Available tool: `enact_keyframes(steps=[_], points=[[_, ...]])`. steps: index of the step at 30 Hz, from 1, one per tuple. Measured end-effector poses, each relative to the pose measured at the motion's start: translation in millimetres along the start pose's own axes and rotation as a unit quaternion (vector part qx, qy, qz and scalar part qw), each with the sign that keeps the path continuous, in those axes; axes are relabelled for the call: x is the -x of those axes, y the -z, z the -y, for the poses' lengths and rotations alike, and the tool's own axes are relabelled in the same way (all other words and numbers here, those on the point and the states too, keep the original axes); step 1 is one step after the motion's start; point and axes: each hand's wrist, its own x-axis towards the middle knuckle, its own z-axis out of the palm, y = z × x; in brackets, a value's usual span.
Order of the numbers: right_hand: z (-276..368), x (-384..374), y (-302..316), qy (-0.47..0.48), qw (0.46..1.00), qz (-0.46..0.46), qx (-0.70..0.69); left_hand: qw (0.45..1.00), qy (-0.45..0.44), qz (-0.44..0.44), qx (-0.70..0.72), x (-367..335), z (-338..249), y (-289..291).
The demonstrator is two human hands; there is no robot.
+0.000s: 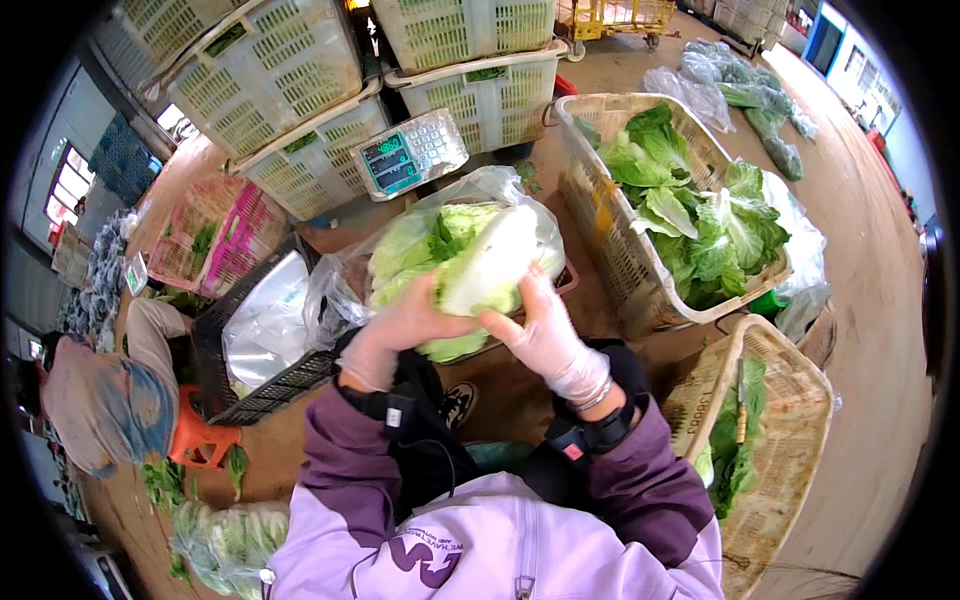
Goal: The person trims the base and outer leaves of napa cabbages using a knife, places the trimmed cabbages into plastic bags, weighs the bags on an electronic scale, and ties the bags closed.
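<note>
A pale napa cabbage (497, 258) is tilted between my two gloved hands, its white stem end pointing up and away from me. My left hand (400, 328) grips its left lower side. On the right lower side my right hand (550, 335) holds it, the two thumbs close together in front. Beneath and behind it, more light green cabbage (392, 258) lies in a clear plastic bag (545, 218). Just beyond the bag stands a scale's display panel (408, 155) with keys and lit green digits. The fingertips behind the cabbage are partly hidden.
A cream crate (610, 235) at the right holds loose leaves. Nearer, another crate (795, 440) contains leaves and a knife (741, 400). Left, a black crate (222, 385) holds clear bags. Stacked crates (275, 75) stand behind. A person (110, 390) sits at far left by an orange stool (200, 440).
</note>
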Motion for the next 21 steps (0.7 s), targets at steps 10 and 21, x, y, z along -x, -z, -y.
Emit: enact_keyframes(steps=[10, 21], points=[[-104.1, -100.1, -24.3, -0.067, 0.93, -0.082, 0.352, 0.917, 0.131, -0.067, -0.371, -37.2, 55.6, 78.6], [-90.4, -110.7, -31.5, -0.014, 0.972, -0.172, 0.16, 0.865, 0.042, -0.129, -0.483, -165.3, 150.4, -21.9]])
